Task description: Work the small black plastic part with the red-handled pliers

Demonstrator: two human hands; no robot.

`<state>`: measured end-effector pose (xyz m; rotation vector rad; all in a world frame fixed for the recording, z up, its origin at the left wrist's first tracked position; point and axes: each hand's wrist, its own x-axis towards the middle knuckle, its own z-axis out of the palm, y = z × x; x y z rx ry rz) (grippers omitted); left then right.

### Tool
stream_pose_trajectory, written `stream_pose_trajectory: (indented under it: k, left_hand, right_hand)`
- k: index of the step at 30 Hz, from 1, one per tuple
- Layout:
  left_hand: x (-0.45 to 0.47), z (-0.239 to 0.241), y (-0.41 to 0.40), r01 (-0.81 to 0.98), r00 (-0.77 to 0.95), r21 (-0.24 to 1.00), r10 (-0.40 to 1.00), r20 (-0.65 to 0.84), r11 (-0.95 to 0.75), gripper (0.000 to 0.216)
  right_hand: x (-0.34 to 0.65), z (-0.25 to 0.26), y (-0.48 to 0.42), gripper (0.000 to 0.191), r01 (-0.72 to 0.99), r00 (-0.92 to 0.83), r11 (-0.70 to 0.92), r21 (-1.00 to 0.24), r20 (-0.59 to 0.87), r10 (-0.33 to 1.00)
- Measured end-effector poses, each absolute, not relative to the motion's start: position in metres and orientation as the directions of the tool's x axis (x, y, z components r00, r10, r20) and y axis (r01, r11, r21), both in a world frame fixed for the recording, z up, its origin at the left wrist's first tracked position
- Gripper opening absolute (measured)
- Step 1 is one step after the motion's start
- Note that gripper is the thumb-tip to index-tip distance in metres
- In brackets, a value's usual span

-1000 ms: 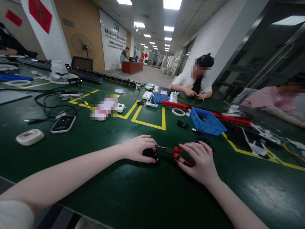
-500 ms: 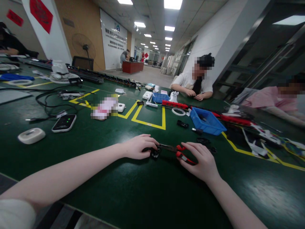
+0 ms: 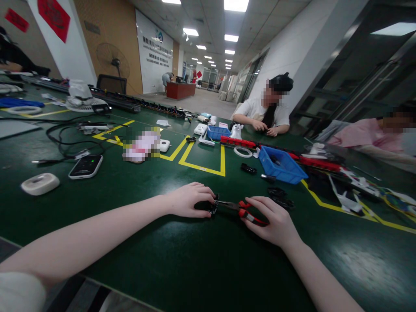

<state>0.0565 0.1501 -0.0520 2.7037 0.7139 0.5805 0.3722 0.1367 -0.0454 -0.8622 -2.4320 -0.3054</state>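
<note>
My left hand (image 3: pixel 190 200) is closed round a small black part (image 3: pixel 213 207), which it steadies low over the green table (image 3: pixel 201 268). Its fingers hide much of the part, so its exact kind is unclear. Red-handled long-nose pliers (image 3: pixel 248 213) are in my right hand (image 3: pixel 274 221), thumb below and fingers above the handles. The jaws point left and their tips meet the black part. Right of the pliers lie several black pieces (image 3: pixel 280 198) on the tabletop.
A blue bin (image 3: pixel 282 169) stands at the right, with a smaller blue tray (image 3: pixel 218 133) farther back. Toward the left are a white-edged device (image 3: pixel 86 167), a cream rounded object (image 3: pixel 40 184) and black cables (image 3: pixel 61 141). A person (image 3: pixel 263 115) sits across the table.
The black part has turned slightly in my left fingers. My right hand and the pliers have shifted a little, with the jaws still at the part.
</note>
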Motion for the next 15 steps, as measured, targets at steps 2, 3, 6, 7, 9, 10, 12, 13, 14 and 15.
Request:
stream_pose_trajectory:
  k: [2,3,6,7,9,10,12,13,14,15]
  left_hand:
    - [0.0568,-0.0519,0.1499,0.404,0.796,0.367,0.519,0.312,-0.838,0.032]
    - [0.057,-0.052,0.1499,0.403,0.795,0.367,0.52,0.314,-0.838,0.032]
    - [0.0575,-0.0523,0.1504,0.408,0.794,0.367,0.524,0.308,-0.836,0.032]
    - [0.0576,-0.0524,0.1505,0.411,0.795,0.367,0.525,0.303,-0.834,0.032]
    - [0.058,-0.052,0.1506,0.415,0.796,0.367,0.527,0.297,-0.833,0.033]
    - [0.0582,-0.0516,0.1505,0.415,0.796,0.368,0.528,0.296,-0.832,0.033]
    - [0.0587,-0.0503,0.15,0.418,0.793,0.373,0.533,0.295,-0.828,0.031]
    - [0.0589,-0.0496,0.1497,0.42,0.792,0.376,0.536,0.293,-0.826,0.03]
    - [0.0591,-0.0488,0.1495,0.423,0.791,0.377,0.539,0.29,-0.824,0.03]
    - [0.0593,-0.0482,0.1493,0.425,0.791,0.378,0.541,0.286,-0.822,0.029]
  right_hand:
    - [0.3725,-0.046,0.1361,0.04,0.635,-0.655,0.772,0.035,0.554,0.514]
    - [0.3726,-0.0464,0.1359,0.04,0.635,-0.657,0.772,0.032,0.549,0.517]
    - [0.3728,-0.0478,0.1354,0.039,0.64,-0.658,0.769,0.005,0.521,0.544]
    - [0.3729,-0.0482,0.1353,0.039,0.641,-0.658,0.767,-0.004,0.512,0.552]
    - [0.3731,-0.0487,0.1354,0.04,0.643,-0.658,0.766,-0.009,0.504,0.559]
    - [0.3732,-0.0487,0.1356,0.04,0.643,-0.659,0.766,-0.008,0.502,0.56]
    - [0.3736,-0.0482,0.1361,0.041,0.641,-0.662,0.768,-0.008,0.5,0.558]
    - [0.3738,-0.0476,0.1365,0.041,0.638,-0.665,0.77,-0.007,0.499,0.556]
    - [0.3739,-0.047,0.1369,0.04,0.636,-0.667,0.772,-0.007,0.498,0.554]
    - [0.374,-0.0463,0.1372,0.04,0.633,-0.67,0.774,-0.007,0.496,0.552]
